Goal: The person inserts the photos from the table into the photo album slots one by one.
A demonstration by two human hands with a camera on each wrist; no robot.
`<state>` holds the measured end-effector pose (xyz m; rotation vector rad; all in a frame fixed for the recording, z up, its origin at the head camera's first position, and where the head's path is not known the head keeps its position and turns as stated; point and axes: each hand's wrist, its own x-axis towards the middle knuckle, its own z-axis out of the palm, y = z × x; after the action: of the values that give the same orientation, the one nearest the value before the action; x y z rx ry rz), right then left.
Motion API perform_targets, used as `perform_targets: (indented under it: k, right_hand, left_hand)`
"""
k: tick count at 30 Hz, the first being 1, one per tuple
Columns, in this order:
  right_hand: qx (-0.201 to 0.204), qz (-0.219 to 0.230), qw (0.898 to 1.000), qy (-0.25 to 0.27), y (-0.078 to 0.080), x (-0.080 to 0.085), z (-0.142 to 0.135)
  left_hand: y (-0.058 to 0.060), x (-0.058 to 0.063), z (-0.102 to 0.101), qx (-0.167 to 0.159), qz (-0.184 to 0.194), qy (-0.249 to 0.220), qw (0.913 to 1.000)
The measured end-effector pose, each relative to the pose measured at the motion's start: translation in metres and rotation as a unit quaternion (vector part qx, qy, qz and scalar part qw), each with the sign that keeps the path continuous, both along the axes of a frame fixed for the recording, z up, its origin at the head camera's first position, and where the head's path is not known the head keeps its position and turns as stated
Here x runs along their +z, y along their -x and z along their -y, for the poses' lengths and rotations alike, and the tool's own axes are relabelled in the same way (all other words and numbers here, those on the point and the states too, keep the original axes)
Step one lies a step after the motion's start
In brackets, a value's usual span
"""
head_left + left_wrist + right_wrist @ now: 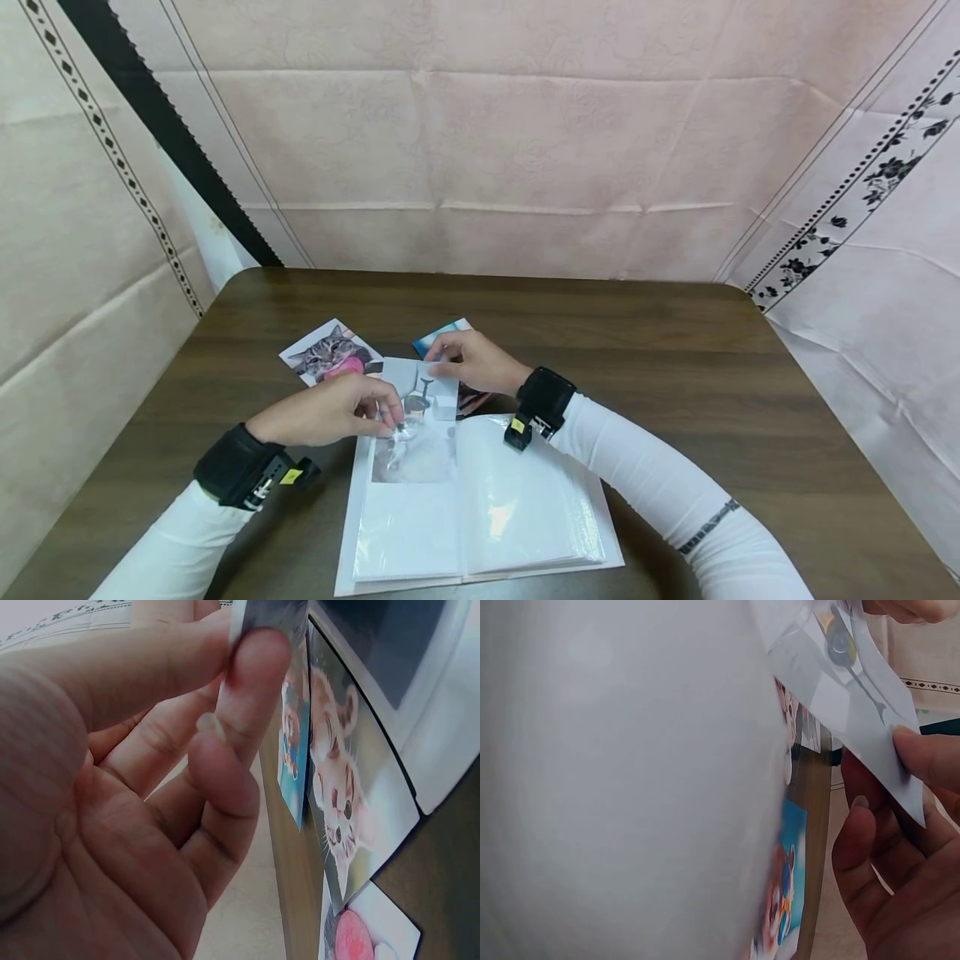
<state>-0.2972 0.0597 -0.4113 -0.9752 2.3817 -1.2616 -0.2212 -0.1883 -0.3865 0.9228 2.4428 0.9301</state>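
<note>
A photo album (408,533) lies spread on the table, with clear plastic pockets on its pages. A pale photo print (442,392) showing a glass stands partly inside the left page's upper pocket, its upper part sticking out past the album's top edge. My right hand (476,362) pinches the print's upper right corner between thumb and fingers. Lower down, at the print's left side by the pocket mouth, my left hand (337,408) pinches its edge with thumb and forefinger. In the right wrist view the print (855,712) bends slightly, with the right thumb on its face.
Behind the album lie loose photos: a cat photo (327,350) at the left and a blue-edged photo (423,343) partly covered by the right hand. A kitten photo (341,787) shows in the left wrist view. Cloth (487,167) hangs behind the table (637,333).
</note>
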Motion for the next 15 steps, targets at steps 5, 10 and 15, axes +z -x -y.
perform_targets:
  k: [5, 10, 15]
  right_hand:
    - [0.009, 0.003, 1.000, 0.002, -0.0012, 0.0013, 0.0015]
    - [0.020, 0.001, 1.000, -0.005, -0.0033, 0.0010, 0.0017]
    - [0.028, 0.006, 0.999, -0.014, -0.0060, 0.0027, 0.0020]
  left_hand:
    - [0.0000, -0.0011, 0.0004, -0.003, 0.002, -0.003, 1.0000]
    - [0.0005, -0.0023, -0.0002, -0.007, 0.005, -0.010, 0.9999]
    - [0.0009, -0.0037, 0.0003, -0.008, 0.009, -0.011, 0.9999]
